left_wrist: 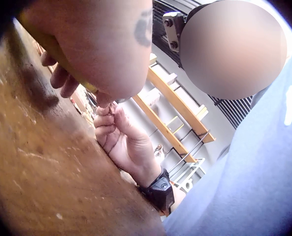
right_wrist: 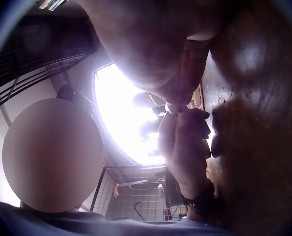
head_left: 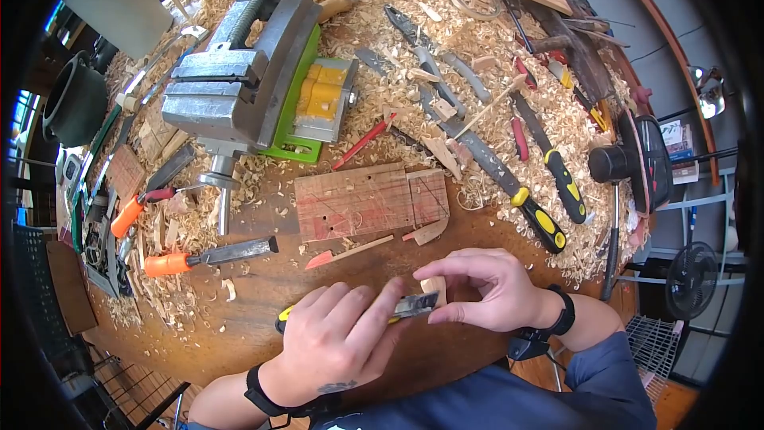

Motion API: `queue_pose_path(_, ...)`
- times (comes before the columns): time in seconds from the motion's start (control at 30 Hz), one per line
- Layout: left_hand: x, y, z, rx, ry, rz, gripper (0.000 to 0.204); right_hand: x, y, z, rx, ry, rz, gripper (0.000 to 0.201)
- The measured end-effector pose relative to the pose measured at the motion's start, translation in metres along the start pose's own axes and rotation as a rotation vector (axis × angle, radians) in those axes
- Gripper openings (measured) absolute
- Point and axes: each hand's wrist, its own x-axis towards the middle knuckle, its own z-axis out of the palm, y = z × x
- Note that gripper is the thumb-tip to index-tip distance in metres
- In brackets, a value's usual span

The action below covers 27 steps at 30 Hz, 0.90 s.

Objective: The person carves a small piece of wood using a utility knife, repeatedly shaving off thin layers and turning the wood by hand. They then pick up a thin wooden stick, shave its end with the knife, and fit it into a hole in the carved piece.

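In the head view the left hand point(head_left: 338, 334) grips a yellow-and-black handled chisel point(head_left: 415, 304), its blade pointing right. The right hand point(head_left: 492, 291) pinches a small pale wood piece point(head_left: 434, 288) between thumb and fingers, and the blade lies against or just in front of that piece. In the left wrist view the left hand point(left_wrist: 96, 49) is close to the camera, with the right hand point(left_wrist: 128, 142) beyond it. Backlight darkens the right wrist view, where the right hand point(right_wrist: 151, 44) meets the left hand point(right_wrist: 187, 147); the wood is hard to make out there.
A marked board point(head_left: 350, 205) lies ahead of the hands, an orange-handled chisel point(head_left: 239, 253) to the left. A metal vise point(head_left: 231, 87) stands at the upper left. Yellow-and-black handled tools point(head_left: 541, 219) lie at the right among wood shavings point(head_left: 557, 259).
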Motion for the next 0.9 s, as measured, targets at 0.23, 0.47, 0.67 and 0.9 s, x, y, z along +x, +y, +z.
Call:
queue_pose_path(0.23, 0.001, -0.003, -0.004, 0.01, -0.012, 0.004, 0.055, 0.0, 0.0, 0.001, -0.019, 0.015, 0.008, 0.063)
queue_pose_path(0.47, -0.002, -0.003, -0.004, 0.018, -0.018, -0.017, 0.055, -0.001, 0.002, 0.002, 0.038, 0.021, 0.012, 0.067)
queue_pose_path(0.67, 0.001, -0.011, -0.009, 0.087, 0.083, -0.047, 0.055, -0.001, -0.001, 0.001, 0.036, 0.02, -0.007, 0.061)
queue_pose_path(0.9, 0.001, -0.018, -0.017, 0.13, 0.136, -0.064, 0.055, -0.003, 0.001, 0.001, 0.276, -0.019, 0.094, 0.057)
